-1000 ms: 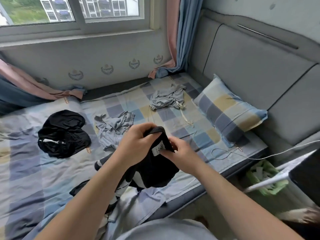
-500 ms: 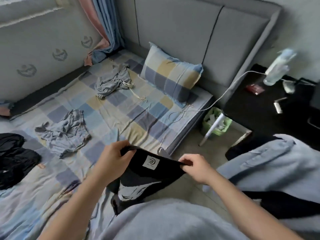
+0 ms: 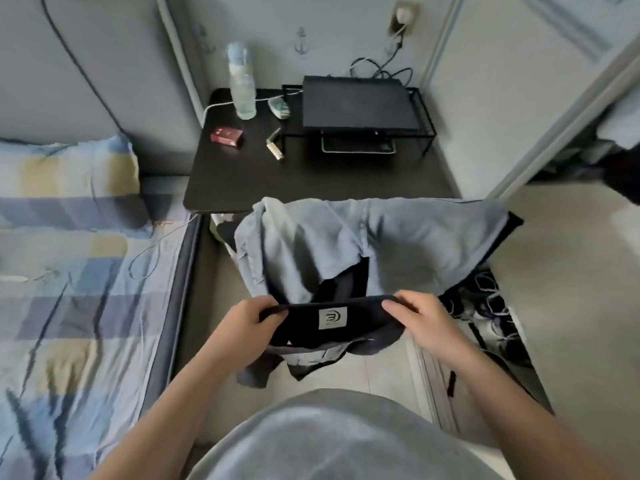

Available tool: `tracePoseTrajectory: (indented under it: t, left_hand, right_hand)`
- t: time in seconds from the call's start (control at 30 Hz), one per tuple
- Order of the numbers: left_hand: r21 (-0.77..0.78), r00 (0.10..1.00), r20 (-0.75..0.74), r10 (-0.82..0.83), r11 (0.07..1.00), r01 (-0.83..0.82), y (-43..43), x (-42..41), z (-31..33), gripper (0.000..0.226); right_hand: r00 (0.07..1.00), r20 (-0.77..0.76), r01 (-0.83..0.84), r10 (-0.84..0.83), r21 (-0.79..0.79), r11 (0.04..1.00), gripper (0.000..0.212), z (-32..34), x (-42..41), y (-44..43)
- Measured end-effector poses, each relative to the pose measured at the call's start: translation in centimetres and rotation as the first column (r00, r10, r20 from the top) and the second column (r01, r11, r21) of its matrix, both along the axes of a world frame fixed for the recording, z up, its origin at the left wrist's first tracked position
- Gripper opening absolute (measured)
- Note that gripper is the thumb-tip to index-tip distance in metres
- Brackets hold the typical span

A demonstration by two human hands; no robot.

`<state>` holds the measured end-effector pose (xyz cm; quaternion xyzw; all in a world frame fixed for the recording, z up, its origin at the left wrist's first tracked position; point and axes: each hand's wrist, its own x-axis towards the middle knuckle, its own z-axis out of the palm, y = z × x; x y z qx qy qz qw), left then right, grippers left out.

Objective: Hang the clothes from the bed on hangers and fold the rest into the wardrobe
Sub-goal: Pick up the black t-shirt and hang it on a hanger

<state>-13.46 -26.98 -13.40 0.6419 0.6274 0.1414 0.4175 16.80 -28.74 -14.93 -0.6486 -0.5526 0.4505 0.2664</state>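
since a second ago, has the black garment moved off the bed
Yes: the black garment now hangs right of the bed, over the floor.

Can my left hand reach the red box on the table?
Probably not yet: the left hand grips the black garment, and the draped blue shirt lies partly between it and the red box.
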Motion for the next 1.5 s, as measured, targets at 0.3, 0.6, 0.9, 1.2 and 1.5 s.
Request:
tracePoseTrajectory:
  t: [0.3,0.6,0.9,1.2,1.5]
  left_hand:
    - [0.267,0.9,0.133,-0.416,0.889,0.371,10.6,19.1,7.5,0.03]
    - [0.589,0.641,0.28,-0.715,0.655,0.473,19.0,36.0,24.0,0.032]
    - [0.853,0.401,0.229,-0.887,0.381,0.357,21.6,49.3,45.8,0.037]
    - [0.952,0.338,0.112,-0.935,0.198,0.232,20.7,58.0,64.4,0.039]
    - [0.966,0.353,0.011,-0.935,0.101,0.238,14.5,63.7,72.0,0.033]
  right_hand:
    - [0.876,0.048,0.439,-0.48,0.334,0.834,0.037,10.0,15.5,0.1]
    - [0.647,0.102,0.518,-0.756,0.669,0.533,0.041,26.8,26.1,1.0]
    - [0.343,0.047,0.444,-0.938,0.872,0.206,0.042,47.6,32.0,-0.5]
    - [-0.234,0.293,0.289,-0.927,0.931,0.221,0.04,65.9,35.2,-2.1]
    - [-0.738,0.533,0.406,-0.414,0.841,0.358,0.032,72.3,40.4,-5.0]
